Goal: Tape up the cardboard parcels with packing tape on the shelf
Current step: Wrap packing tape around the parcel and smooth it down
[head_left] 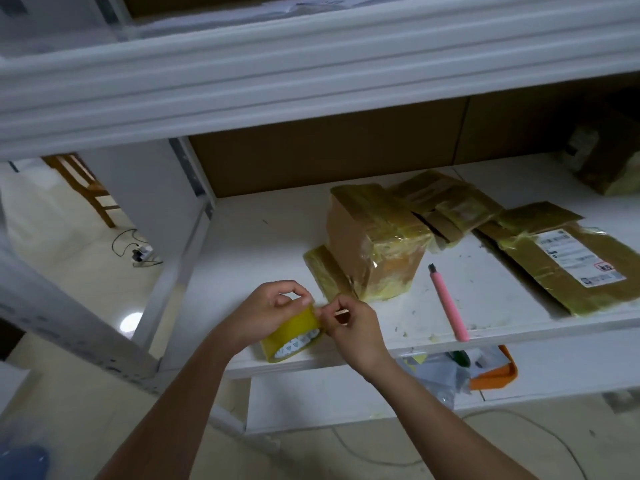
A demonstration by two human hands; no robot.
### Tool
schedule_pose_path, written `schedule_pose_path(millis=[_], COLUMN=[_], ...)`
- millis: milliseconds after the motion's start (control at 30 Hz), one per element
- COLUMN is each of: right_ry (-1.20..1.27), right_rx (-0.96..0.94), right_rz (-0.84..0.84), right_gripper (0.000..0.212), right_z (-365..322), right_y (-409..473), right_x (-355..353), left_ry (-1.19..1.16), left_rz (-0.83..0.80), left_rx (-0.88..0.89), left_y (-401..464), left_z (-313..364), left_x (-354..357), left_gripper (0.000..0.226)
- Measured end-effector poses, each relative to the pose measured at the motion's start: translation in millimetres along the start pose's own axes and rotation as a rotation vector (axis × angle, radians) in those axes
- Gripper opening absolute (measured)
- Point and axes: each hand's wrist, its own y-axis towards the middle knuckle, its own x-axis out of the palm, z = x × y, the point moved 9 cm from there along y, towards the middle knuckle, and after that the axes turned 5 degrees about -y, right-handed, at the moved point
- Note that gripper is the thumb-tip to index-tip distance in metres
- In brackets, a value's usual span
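A person's two bare hands work a roll of yellowish packing tape (291,336) at the front edge of a white shelf (263,244); the left hand (268,311) grips the roll from above, fingers curled over its rim, while the right hand (351,325) pinches at the tape's surface near the top of the roll, thumb and forefinger pressed together; whether a loose end is already lifted cannot be told. The roll stands on edge, its white patterned core facing the camera, touching the shelf lip.

Just behind the hands stands a boxy cardboard parcel (375,240), heavily wrapped in glossy tape, with a small flat taped packet (323,271) leaning at its left foot; behind and to the right lies a flattened taped parcel (446,206); farther right a flat parcel with a white shipping label (568,265) rests near the shelf's front; another wrapped parcel (609,168) sits blurred in the far right corner.

A pink utility knife (448,303) lies on the shelf between the boxy parcel and the labelled one, apart from both; scraps of tape dot the board around it. On the lower shelf, an orange tray (502,370) and crumpled plastic bags (440,372); a wooden chair (86,185) and a white cable (135,247) on the floor at left.
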Motion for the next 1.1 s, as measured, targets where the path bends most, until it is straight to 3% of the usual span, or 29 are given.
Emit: schedule_pose_path(millis=[133, 300, 367, 500, 600, 733, 833, 933, 1033, 1100], right_ry=[0.109, 0.264, 0.110, -0.180, -0.424, -0.661, -0.740, -0.789, -0.646, -0.617], right_rx=[0.102, 0.179, 0.127, 0.101, -0.042, -0.164, -0.202, -0.153, -0.139, -0.251], right_rz=[0.061, 0.044, 0.035, 0.106, 0.211, 0.257, 0.294, 0.226, 0.270, 0.310], right_gripper=[0.031, 0.032, 0.033, 0.035, 0.035, 0.031, 0.026, 0.024, 0.049, 0.053], right_z=[7.6, 7.8, 7.4, 12.0, 1.6, 2.0, 3.2, 16.2, 10.4, -10.3], right_y=[5.7, 11.0, 17.5, 24.2, 24.2, 23.5, 23.6, 26.7, 24.2, 12.5], right_x=[9.2, 27.8, 35.2, 47.2, 50.6, 60.8, 63.6, 71.1, 60.4, 50.8], left_ry=[-0.161, -0.179, -0.116, 0.270, 0.492, 0.551, 0.549, 0.547, 0.553, 0.643], left_rz=[0.004, 0.016, 0.072, 0.179, 0.244, 0.321, 0.344, 0.361, 0.361, 0.350], left_rx=[-0.048, -0.090, -0.092, -0.153, -0.200, -0.157, -0.132, -0.131, -0.162, -0.170], left_y=[-8.9, -18.5, -18.4, -6.3, 2.6, 13.4, 18.9, 19.7, 18.4, 17.0], left_z=[-11.7, -31.3, -34.3, -37.8, -39.4, -34.0, -33.4, -38.4, -43.3, -40.8], left_x=[-13.8, -38.8, -54.7, -93.9, -103.1, -95.6, -89.1, -87.5, -90.0, -90.5], left_gripper=[0.036, 0.037, 0.044, 0.050, 0.050, 0.050, 0.040, 0.033, 0.031, 0.034])
